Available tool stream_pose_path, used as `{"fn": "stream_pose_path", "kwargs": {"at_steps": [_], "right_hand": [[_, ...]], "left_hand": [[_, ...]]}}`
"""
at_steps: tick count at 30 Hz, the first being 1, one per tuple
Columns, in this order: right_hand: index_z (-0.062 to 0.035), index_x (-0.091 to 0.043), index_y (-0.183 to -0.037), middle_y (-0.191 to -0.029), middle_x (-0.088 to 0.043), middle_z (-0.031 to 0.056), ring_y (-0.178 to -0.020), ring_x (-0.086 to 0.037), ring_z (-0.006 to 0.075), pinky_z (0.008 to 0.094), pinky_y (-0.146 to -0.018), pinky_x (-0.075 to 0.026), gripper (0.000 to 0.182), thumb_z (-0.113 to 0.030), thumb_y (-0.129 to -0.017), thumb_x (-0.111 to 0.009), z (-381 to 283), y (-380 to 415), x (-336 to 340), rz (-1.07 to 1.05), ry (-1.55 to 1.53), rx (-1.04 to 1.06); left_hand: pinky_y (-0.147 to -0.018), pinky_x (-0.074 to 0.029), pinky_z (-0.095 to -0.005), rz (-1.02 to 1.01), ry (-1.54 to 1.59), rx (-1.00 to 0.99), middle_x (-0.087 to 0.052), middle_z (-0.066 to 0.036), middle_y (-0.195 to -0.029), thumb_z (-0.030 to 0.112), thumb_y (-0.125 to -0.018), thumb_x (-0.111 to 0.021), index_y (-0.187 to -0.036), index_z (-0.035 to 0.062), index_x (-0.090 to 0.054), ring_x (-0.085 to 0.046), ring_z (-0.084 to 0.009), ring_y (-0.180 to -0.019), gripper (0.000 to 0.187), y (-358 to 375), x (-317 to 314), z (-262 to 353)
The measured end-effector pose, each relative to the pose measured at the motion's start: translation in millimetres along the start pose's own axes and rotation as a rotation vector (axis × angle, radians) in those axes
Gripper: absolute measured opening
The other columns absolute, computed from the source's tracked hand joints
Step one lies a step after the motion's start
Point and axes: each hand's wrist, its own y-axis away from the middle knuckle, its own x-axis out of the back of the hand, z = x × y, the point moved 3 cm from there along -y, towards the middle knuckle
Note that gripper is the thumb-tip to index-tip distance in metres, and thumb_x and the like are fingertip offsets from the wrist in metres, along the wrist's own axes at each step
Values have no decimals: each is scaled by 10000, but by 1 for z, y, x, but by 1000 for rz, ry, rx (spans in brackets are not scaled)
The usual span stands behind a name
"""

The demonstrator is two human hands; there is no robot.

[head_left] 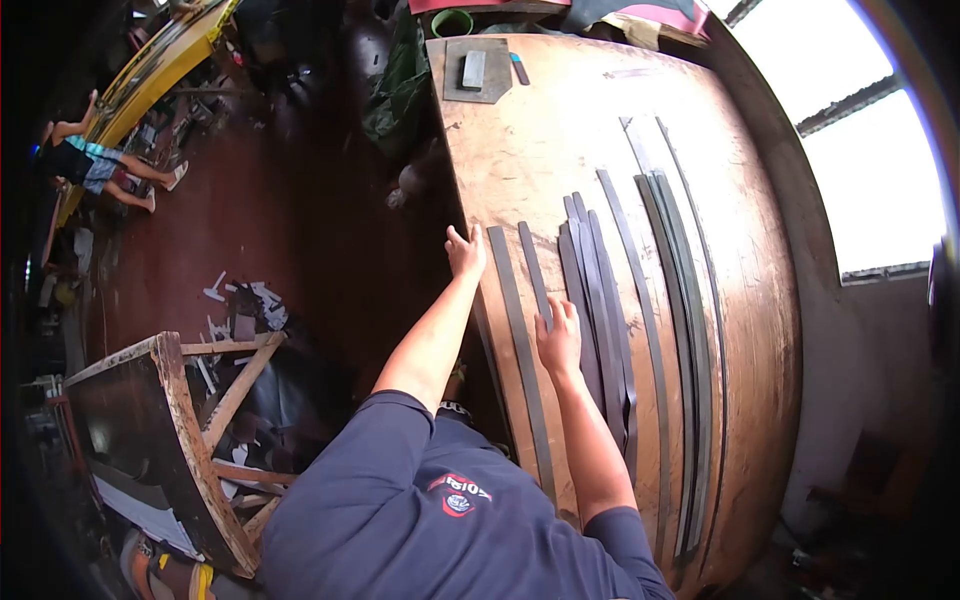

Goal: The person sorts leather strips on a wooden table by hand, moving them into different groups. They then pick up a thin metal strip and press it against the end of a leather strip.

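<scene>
At the left edge of the wooden table, my left hand (466,254) has its fingers apart, beside the upper end of a long dark flat strip (520,340). My right hand (560,338) rests over a second dark strip (531,258), fingers spread and slightly bent; its palm side is hidden. Just right of that hand lies a bunch of overlapping dark strips (598,300). Further right are a single strip (640,270) and a stack of longer dark strips (685,310). All run lengthwise along the table.
The wooden table (755,330) stands by a bright window (870,170). On its far corner are a grey block (473,69) on a flat plate (490,92) and a small knife-like tool (519,69). A wooden frame (190,430) and scraps (250,305) lie left. Another person (100,160) is far left.
</scene>
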Motion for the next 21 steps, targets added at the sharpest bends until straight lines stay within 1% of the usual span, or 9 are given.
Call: {"fn": "stream_pose_path", "kwargs": {"at_steps": [6,10,11,14,15,16,18,19,21], "right_hand": [[-26,-518,-1271,-1152,-522,179,-1055,-523,354,424,-879,-465,478,-130,-821,-641,-11,-81,-37,-2,179,88],[-7,-529,-1239,-1056,-563,187,-979,-566,353,403,-801,-509,428,-113,-833,-611,-5,-102,-43,-38,220,216],[9,-528,-1230,-1009,-593,193,-900,-597,355,399,-770,-521,410,-96,-839,-591,-3,-104,-43,-34,250,221],[26,-512,-1240,-1008,-612,211,-839,-612,371,411,-743,-530,417,-62,-835,-564,16,-111,-47,7,67,202],[28,-525,-1242,-898,-627,180,-713,-615,300,363,-688,-521,385,-32,-863,-541,24,-111,-51,60,-56,254],[28,-525,-1242,-898,-627,180,-713,-615,300,363,-688,-521,385,-32,-863,-541,15,-112,-43,56,-64,251],[12,-553,-1245,-785,-591,100,-656,-556,168,297,-629,-481,352,-22,-895,-549,7,-104,-37,-180,-492,-184],[0,-579,-1234,-738,-544,27,-660,-482,83,248,-605,-436,320,-25,-916,-563,9,-98,-44,-146,-632,-237],[1,-578,-1242,-799,-557,-2,-708,-492,71,225,-634,-438,320,-15,-923,-559,9,-86,-56,-152,-811,-282]], "left_hand": [[-1019,-404,-463,8,-96,-21,-422,-270,-1372,509,-968,-403,-1482,64,-227,-473,-429,-1219,703,2,-15,9],[-1018,-403,-467,68,-115,-46,-445,-260,-1356,473,-984,-383,-1470,59,-259,-477,-418,-1215,650,0,-18,7],[-1022,-400,-463,81,-108,-95,-441,-263,-1358,467,-986,-383,-1467,50,-258,-469,-420,-1223,649,-2,-20,5],[-1028,-393,-455,92,-106,-130,-434,-268,-1364,455,-989,-384,-1462,35,-257,-457,-423,-1235,645,-3,-21,0],[-1030,-391,-451,86,-102,-131,-430,-271,-1367,448,-991,-384,-1461,29,-256,-452,-425,-1240,642,-4,-22,1],[-1030,-391,-451,89,-110,-128,-430,-271,-1367,448,-991,-384,-1461,29,-256,-452,-425,-1240,642,-5,-21,2],[-1027,-391,-450,87,-98,-155,-424,-277,-1372,443,-991,-390,-1456,31,-262,-456,-428,-1236,634,-3,-20,2],[-1027,-391,-450,87,-105,-150,-424,-277,-1372,443,-991,-390,-1456,31,-262,-456,-428,-1236,634,-4,-21,1],[-994,-419,-459,99,-51,-179,-480,-283,-1326,370,-995,-429,-1416,26,-313,-493,-430,-1208,556,-4,-20,2]]}}
